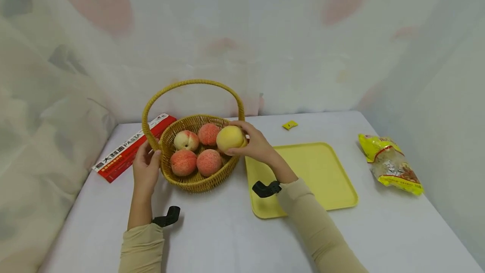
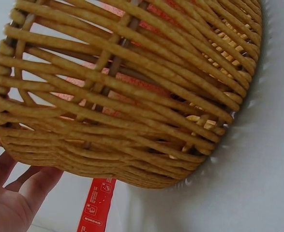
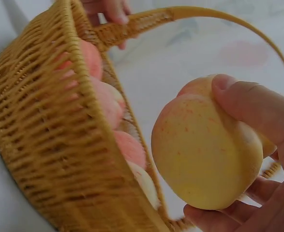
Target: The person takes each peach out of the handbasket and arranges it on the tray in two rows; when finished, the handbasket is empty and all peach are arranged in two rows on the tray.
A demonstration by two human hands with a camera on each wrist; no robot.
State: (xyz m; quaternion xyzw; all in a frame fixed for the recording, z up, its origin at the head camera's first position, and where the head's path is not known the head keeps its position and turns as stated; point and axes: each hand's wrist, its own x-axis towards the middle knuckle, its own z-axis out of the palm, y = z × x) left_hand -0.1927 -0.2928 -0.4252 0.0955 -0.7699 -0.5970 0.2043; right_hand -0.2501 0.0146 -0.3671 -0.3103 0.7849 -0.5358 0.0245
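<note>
A yellow peach [image 1: 229, 138] is held in my right hand [image 1: 258, 143] over the right side of the wicker basket [image 1: 198, 185]. The right wrist view shows thumb and fingers around this peach [image 3: 204, 150], which is yellow with faint red specks. My left hand [image 1: 147, 167] grips the basket's left rim at the foot of its tall arched handle [image 1: 193, 81]. In the left wrist view the fingers [image 2: 39, 186] are at the rim, partly hidden behind the weave. Inside the basket lie several more peaches, among them a red peach [image 1: 183, 162] and a pale one [image 1: 186, 140].
A yellow tray [image 1: 318, 176] lies right of the basket, under my right forearm. Behind the left hand is a red and white pasta box [image 1: 130, 148]. A small yellow packet [image 1: 289, 125] lies at the back, and a yellow snack bag [image 1: 392, 164] at the far right.
</note>
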